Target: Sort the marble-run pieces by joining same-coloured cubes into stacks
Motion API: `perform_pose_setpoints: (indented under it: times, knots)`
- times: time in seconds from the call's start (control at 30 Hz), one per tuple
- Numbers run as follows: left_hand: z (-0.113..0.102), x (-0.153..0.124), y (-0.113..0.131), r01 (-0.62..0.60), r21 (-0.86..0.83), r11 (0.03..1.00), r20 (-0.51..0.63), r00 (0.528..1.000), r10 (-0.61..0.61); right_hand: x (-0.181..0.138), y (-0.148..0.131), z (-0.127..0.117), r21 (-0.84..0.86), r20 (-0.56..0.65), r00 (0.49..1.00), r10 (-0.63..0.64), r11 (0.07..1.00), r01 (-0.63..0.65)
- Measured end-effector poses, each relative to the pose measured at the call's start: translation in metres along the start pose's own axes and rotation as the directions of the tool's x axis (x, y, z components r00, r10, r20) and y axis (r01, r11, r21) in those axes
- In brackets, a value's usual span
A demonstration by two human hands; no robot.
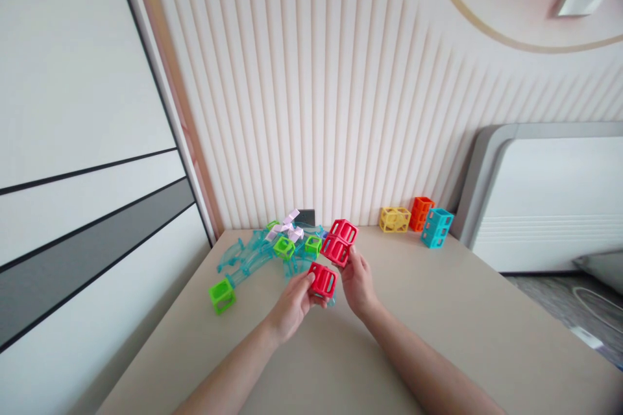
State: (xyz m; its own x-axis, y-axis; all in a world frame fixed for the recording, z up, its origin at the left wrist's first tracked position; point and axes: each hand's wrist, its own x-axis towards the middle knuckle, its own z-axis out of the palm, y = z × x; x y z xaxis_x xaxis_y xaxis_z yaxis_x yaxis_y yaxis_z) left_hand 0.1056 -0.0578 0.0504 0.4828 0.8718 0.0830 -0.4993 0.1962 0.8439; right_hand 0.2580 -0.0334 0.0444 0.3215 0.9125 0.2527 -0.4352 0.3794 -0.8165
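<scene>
My left hand (291,306) is closed around a single red open-frame cube (322,279), held just above the beige tabletop (438,324). My right hand (357,282) grips a red piece made of two joined cubes (341,242), raised a little higher and to the right of the single cube. The two red pieces sit close together but apart. Behind my hands lies a heap of clear teal curved track pieces (253,258) with two green cubes (283,247) and a pale pink piece (287,227) on it.
A loose green cube (222,295) lies at the left near the table edge. Yellow (394,219), orange (420,213) and teal (437,227) cube blocks stand at the back by the ribbed wall. A grey-and-white headboard (535,194) borders the table on the right.
</scene>
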Motion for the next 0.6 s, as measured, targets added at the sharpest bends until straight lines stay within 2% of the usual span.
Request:
perform_pose_setpoints:
  times: [0.2,0.33,0.5,0.6]
  knots:
    - [-0.003,0.001,-0.002,0.009,-0.027,1.0,-0.046,0.999,-0.01,-0.006,0.007,-0.001,-0.059,0.12,0.992,0.045,0.998,-0.038]
    - [-0.005,0.0,-0.003,0.005,-0.029,1.0,-0.043,0.999,-0.007,-0.007,0.008,-0.003,-0.129,0.14,0.989,0.05,0.991,-0.032]
    - [-0.004,-0.001,-0.003,-0.051,0.074,0.996,-0.025,0.998,0.053,-0.012,0.0,0.001,-0.207,0.21,0.978,-0.008,0.977,0.052]
    - [-0.005,-0.002,-0.003,-0.074,0.142,0.987,-0.039,0.996,0.081,-0.017,-0.004,0.005,-0.168,0.287,0.958,-0.007,0.984,0.057]
